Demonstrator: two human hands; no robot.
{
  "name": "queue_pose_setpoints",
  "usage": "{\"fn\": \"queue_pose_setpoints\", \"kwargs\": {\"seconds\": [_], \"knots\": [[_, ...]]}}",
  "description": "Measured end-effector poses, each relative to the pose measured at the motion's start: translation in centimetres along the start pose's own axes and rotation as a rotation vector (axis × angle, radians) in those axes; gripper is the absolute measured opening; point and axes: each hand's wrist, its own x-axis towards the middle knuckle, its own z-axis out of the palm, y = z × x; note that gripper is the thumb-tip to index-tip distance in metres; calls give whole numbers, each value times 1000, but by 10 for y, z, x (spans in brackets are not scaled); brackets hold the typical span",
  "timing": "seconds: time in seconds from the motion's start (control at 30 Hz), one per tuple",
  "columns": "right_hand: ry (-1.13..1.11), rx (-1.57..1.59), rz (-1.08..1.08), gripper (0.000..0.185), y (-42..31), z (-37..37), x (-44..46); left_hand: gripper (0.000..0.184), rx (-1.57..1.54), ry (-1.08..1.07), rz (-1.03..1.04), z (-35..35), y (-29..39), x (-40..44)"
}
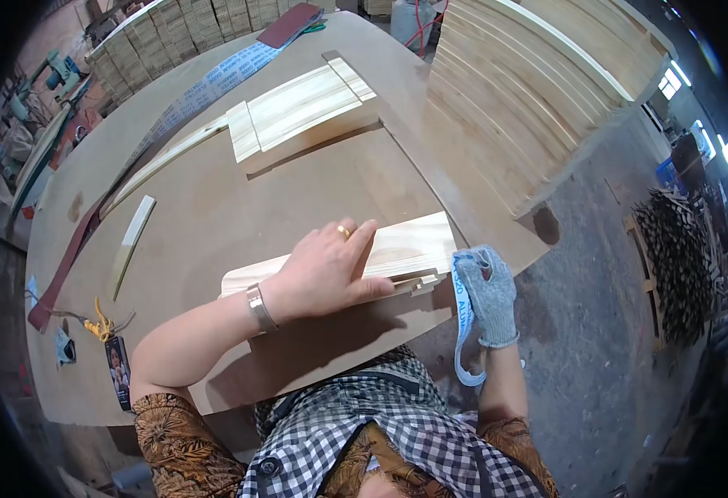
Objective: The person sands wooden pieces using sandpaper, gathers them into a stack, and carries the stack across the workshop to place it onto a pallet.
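Note:
A pale wooden workpiece (414, 242), perhaps a small box or drawer part, is tilted near the table's front edge. A notched strip shows along its near side. Across its top lies my bare left hand (322, 261), thumb on the near edge and fingers bent over the far side, holding it; a ring and a metal bracelet are on this arm. At the workpiece's right end, my right hand (490, 290) in a grey knit glove is closed on a sandpaper strip (466, 332) with blue print. The strip's tail hangs below the hand in a loop.
Behind is a stack of pale wooden pieces (302, 112) on the brown table (173, 274). A long sanding belt (214, 83), a short wood stick (131, 241) and a phone (117, 369) lie leftward. Stacked panels (513, 100) stand at right; dark sticks (679, 257) sit on a pallet.

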Motion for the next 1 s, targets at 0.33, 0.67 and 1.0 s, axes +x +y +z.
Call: {"fn": "queue_pose_setpoints", "kwargs": {"seconds": [0.33, 0.67, 1.0], "knots": [[-287, -403, -53, 27, -12, 42, 118, 70, 108, -3, 9, 8, 7, -1], [-37, -480, -366, 31, 74, -5, 18, 66, 102, -1, -45, 7, 9, 1], [-345, -757, -438, 31, -75, 3, 35, 65, 136, 29, -13, 11, 7, -4]]}}
